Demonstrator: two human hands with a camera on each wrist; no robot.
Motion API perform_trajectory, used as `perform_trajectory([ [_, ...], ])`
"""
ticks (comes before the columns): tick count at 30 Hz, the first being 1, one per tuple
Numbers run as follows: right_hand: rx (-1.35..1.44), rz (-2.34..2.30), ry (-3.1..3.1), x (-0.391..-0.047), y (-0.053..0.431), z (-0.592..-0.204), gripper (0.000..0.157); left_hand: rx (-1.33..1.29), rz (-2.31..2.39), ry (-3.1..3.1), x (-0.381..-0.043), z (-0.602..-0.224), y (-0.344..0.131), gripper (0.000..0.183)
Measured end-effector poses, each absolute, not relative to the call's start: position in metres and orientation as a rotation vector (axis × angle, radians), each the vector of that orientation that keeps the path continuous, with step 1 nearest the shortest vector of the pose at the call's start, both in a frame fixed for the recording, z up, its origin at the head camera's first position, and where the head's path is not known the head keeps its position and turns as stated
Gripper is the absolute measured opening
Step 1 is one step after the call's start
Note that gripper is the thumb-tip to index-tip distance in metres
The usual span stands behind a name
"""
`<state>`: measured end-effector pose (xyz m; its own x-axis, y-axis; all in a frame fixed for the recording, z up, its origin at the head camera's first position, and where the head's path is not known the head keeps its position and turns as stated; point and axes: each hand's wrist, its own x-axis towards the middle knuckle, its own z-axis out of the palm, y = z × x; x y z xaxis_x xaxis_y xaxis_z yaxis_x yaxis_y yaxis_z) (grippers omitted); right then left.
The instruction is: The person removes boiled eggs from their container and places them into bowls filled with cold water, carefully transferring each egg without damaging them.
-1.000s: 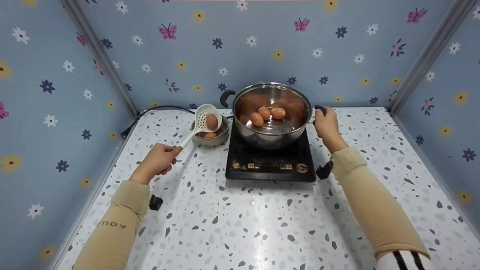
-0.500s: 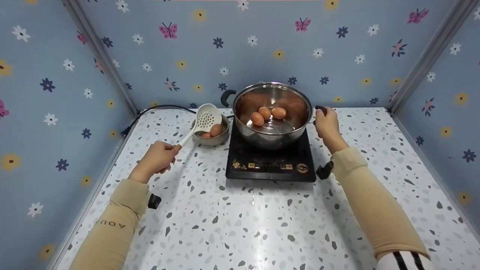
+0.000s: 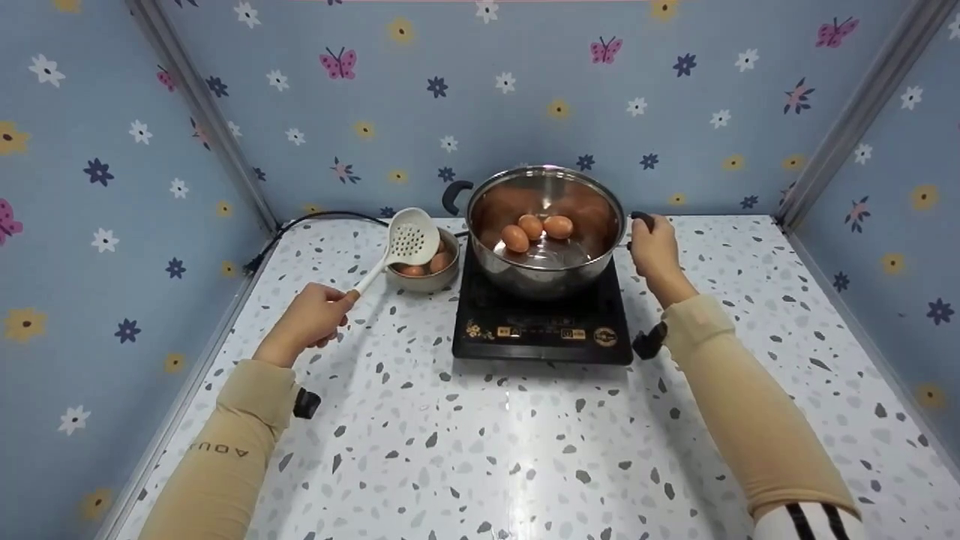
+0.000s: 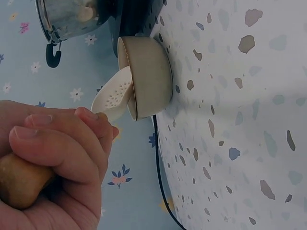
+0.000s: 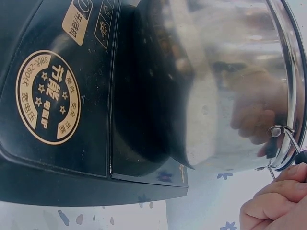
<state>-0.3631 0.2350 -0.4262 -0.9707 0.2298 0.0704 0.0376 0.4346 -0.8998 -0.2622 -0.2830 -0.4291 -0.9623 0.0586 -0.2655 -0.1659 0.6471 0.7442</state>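
My left hand [image 3: 309,319] grips the wooden-ended handle of a white slotted spoon [image 3: 411,238]. The spoon's bare perforated bowl tilts over a beige bowl [image 3: 424,283] that holds brown eggs [image 3: 440,262]; the left wrist view shows the spoon [image 4: 114,96] at that bowl's rim [image 4: 151,79]. My right hand [image 3: 654,251] holds the black right handle of a steel pot [image 3: 544,277]. Inside the pot lie 3 brown eggs [image 3: 514,238]. In the right wrist view, curled fingers [image 5: 273,206] are at the pot's handle, partly cut off by the frame edge.
The pot stands on a black induction cooker [image 3: 541,349]. A black cable [image 3: 330,214] runs along the back left of the speckled table [image 3: 510,450]. Flower-patterned walls [image 3: 480,97] close off the back and both sides. The pot's left handle [image 3: 454,196] juts toward the bowl.
The egg that was on the slotted spoon has rolled off into the beige bowl. The spoon has then shifted slightly left, while my right hand has stayed on the pot handle.
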Motion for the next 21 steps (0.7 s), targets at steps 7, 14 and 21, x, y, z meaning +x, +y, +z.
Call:
perform_trajectory([
  [7, -0.25, 1.57, -2.518, -0.363, 0.235, -0.426, 0.05, -0.118, 1.24, 2.598, -0.263, -0.418, -0.284, 0.046],
  [14, -0.247, 1.546, -2.52, -0.363, 0.235, -0.425, 0.052, -0.113, 1.283, 2.62, -0.264, -0.398, -0.285, 0.045],
  [21, -0.263, 1.542, -2.523, -0.365, 0.235, -0.426, 0.052, -0.12, 1.29, 2.641, -0.27, -0.379, -0.282, 0.044],
])
